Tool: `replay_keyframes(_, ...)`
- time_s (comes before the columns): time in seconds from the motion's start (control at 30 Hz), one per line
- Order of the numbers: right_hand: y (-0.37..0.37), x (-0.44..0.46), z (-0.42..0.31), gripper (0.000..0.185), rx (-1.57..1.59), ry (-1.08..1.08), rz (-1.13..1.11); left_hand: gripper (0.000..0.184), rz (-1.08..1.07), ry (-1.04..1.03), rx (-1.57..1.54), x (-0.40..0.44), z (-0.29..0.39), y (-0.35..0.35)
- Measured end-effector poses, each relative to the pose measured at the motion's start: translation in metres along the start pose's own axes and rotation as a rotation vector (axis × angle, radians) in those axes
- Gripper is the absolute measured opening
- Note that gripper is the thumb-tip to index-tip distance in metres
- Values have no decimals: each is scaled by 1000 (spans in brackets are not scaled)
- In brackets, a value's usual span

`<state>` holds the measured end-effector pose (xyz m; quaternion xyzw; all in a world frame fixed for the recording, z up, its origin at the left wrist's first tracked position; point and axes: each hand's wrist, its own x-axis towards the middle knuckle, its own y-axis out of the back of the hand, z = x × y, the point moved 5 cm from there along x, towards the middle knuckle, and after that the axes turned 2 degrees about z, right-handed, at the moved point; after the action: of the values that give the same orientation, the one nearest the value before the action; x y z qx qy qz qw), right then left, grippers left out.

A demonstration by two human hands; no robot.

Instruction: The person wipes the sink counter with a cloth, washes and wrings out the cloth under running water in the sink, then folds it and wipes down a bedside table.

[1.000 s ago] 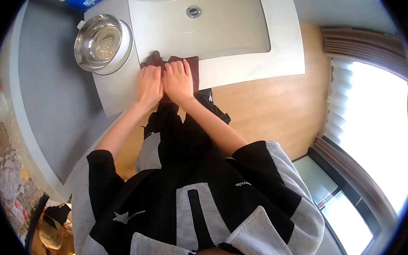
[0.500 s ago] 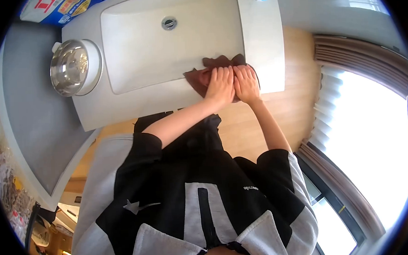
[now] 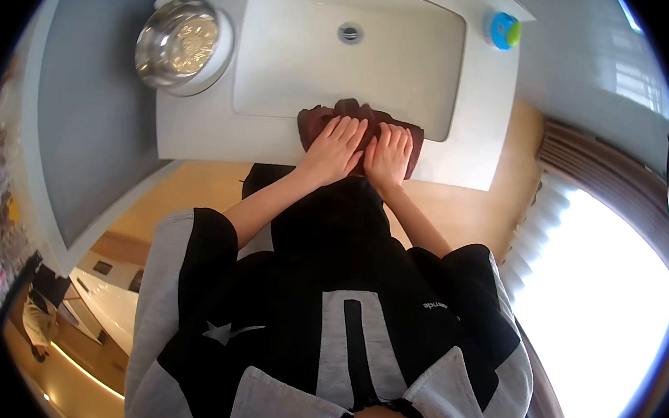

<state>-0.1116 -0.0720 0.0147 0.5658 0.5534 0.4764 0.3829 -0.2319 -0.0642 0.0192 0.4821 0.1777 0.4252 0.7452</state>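
A dark brown cloth (image 3: 408, 132) lies bunched over the front rim of the white sink (image 3: 290, 75), partly on the counter's front strip. My left hand (image 3: 337, 150) rests on the cloth's left half, fingers bent over its folds. Beside it, my right hand (image 3: 389, 155) presses on the right part, with its fingers curved onto the fabric. Both hands keep hold of the cloth from above; the palms' undersides are hidden. A small gap separates the two hands.
A shiny metal bowl (image 3: 178, 47) with a white outer side stands at the counter's left. On the right is a blue and green container (image 3: 504, 31). A drain (image 3: 350, 33) sits in the basin. A grey panel (image 3: 102, 107) borders the left side.
Both hands and the cloth have moved left along the sink's front edge, away from its right corner. The cloth is more bunched. The camera view has shifted too.
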Motion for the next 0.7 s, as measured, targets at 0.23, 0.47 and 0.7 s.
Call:
replay_keyframes(0.23,-36,8,-142,57,100,248,-103,64,25,161,68,-102,-76,64)
replay_keyframes(0.47,-68,11,-262,60,88,378,-146,67,18,268,136,-186,-154,114)
replay_keyframes(0.7,-100,13,-351,58,61,466,-97,62,128,290,91,-244,-213,147)
